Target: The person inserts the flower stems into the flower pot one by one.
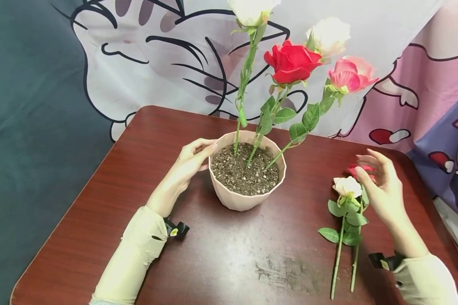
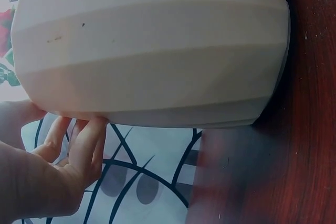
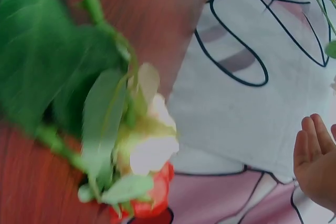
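A pale faceted flowerpot (image 1: 236,201) filled with dark soil (image 1: 244,171) stands on the table. Rising from it are a red rose (image 1: 293,63), a pink rose (image 1: 351,75) and two white roses, one at the left (image 1: 252,12), the other behind (image 1: 330,36). My left hand (image 1: 187,163) touches the pot's left side near the rim, fingers fairly straight against its wall (image 2: 152,61). Holding nothing, my right hand (image 1: 385,190) hovers over two cut roses, its fingers loosely bent. The white one (image 1: 347,186) partly covers the red one (image 1: 352,170).
The reddish-brown wooden table (image 1: 168,262) carries dark smudges (image 1: 286,273) near its front. Behind its far edge hangs a cartoon-print cloth (image 1: 137,80), with a plain dark green one (image 1: 34,106) at the left. The cut stems (image 1: 337,262) point toward the front edge.
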Demonstrator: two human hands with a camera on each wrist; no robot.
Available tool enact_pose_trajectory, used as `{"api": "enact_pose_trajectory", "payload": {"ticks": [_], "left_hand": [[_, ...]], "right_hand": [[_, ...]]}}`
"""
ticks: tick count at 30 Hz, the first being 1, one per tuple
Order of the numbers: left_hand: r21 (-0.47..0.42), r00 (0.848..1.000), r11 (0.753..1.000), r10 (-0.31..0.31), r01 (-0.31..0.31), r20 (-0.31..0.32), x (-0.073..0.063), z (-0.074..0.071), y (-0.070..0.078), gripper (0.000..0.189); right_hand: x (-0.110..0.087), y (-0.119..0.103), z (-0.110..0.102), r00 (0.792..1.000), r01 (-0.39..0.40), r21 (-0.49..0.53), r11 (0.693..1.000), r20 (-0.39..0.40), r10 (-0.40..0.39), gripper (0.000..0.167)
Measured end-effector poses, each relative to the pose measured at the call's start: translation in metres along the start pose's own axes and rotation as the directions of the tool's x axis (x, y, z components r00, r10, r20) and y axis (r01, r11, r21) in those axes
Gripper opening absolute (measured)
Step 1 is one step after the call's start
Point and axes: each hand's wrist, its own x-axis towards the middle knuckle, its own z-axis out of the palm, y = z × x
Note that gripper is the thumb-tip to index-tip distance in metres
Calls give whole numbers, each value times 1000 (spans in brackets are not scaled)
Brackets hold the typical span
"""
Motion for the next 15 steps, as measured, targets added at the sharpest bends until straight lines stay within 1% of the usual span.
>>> {"api": "enact_pose_trajectory", "payload": {"ticks": [6, 9, 10, 12, 13, 15], "left_hand": [[-4, 1000, 1000, 12, -12, 11, 0, 0, 0, 33], [2, 1000, 1000, 15, -15, 18, 1, 0, 0, 33], [5, 1000, 1000, 14, -14, 22, 1, -1, 0, 33], [6, 1000, 1000, 7, -7, 26, 1, -1, 0, 33], [9, 1000, 1000, 4, -4, 26, 1, -1, 0, 33], [12, 1000, 1000, 0, -1, 30, 0, -3, 1, 34]], "right_hand": [[-21, 0, -25, 999, 17, -105, 994, -39, -21, 64], [-32, -2, -35, 1000, -4, -184, 983, -26, -1, 64], [-37, -2, -37, 1000, -16, -215, 976, -7, 15, 63], [-48, -3, -42, 996, -42, -297, 954, 57, 62, 58], [-53, -3, -42, 991, -63, -346, 936, 92, 100, 57], [-64, -2, -40, 968, -88, -406, 910, 181, 175, 54]]}}
